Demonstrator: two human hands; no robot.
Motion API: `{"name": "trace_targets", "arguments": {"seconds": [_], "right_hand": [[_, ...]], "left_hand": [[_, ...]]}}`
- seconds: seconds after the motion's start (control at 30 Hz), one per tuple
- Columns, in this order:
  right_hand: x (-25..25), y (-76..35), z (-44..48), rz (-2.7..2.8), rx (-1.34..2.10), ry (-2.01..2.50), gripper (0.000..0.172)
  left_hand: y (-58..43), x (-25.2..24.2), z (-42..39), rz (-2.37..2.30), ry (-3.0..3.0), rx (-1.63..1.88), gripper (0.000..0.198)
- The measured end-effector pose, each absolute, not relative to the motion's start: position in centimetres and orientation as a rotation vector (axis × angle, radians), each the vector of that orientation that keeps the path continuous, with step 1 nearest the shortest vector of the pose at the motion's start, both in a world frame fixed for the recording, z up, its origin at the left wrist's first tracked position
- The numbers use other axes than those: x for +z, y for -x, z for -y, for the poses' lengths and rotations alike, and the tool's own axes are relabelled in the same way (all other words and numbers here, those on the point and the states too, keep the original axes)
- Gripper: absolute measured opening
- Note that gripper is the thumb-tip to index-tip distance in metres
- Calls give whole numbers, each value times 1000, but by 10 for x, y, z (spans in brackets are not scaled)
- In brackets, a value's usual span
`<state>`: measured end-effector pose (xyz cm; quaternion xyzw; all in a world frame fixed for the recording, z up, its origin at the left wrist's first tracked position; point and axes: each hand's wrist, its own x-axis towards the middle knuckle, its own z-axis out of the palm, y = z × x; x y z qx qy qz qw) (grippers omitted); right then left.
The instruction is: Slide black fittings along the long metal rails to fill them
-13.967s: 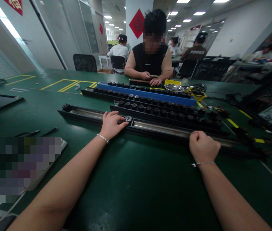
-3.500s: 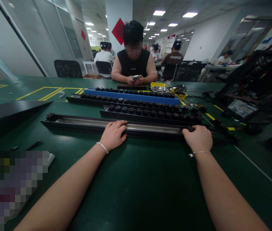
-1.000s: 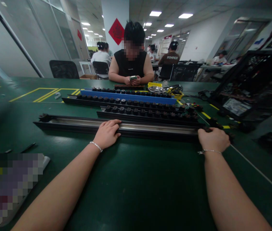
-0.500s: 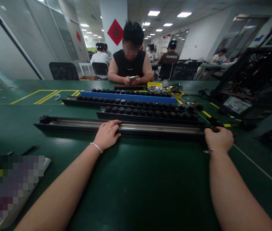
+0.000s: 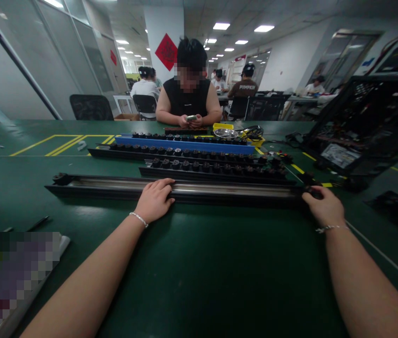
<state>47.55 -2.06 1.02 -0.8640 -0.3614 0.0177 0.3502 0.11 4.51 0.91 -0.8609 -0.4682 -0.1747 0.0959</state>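
A long black channel [image 5: 89,184] with a shiny metal strip inside lies crosswise on the green table. My left hand [image 5: 155,199] grips it left of its middle, fingers over the far wall and thumb on the near side. At the channel's right end, my right hand [image 5: 325,206] is closed round a small dark knob-like part [image 5: 312,191], mostly hidden by the fingers. A similar black block [image 5: 61,178] sits in the channel's left end. Just behind lies a shorter black rail [image 5: 216,170] carrying a row of black round pieces.
Farther back are another black rail [image 5: 132,152] and a blue rail [image 5: 185,144]. A person [image 5: 189,101] opposite holds a phone. An open black case [image 5: 357,122] stands at right, near loose cables [image 5: 253,133]. A pen [image 5: 38,223] and a blurred packet [image 5: 19,277] lie at left.
My right hand has turned at the wrist, its forearm shifting right, and the dark part shows more. My left hand keeps its grip on the channel. The whole view has shifted slightly.
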Motion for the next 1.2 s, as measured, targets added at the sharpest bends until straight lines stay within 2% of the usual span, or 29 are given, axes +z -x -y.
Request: {"name": "trace_targets", "arguments": {"seconds": [0.17,0.73,1.03,1.2], "right_hand": [[10,-487,20,1037,86,2213,44],[4,-497,19,699,-10,2105,43],[11,-492,22,701,-30,2124,41],[6,-498,22,492,105,1962,48]], "left_hand": [[-1,9,-45,1386,2552,-527,11],[0,10,-45,1394,2529,-465,13],[-1,11,-45,1440,2571,-485,13],[-1,11,-45,1433,2573,-490,13]]}}
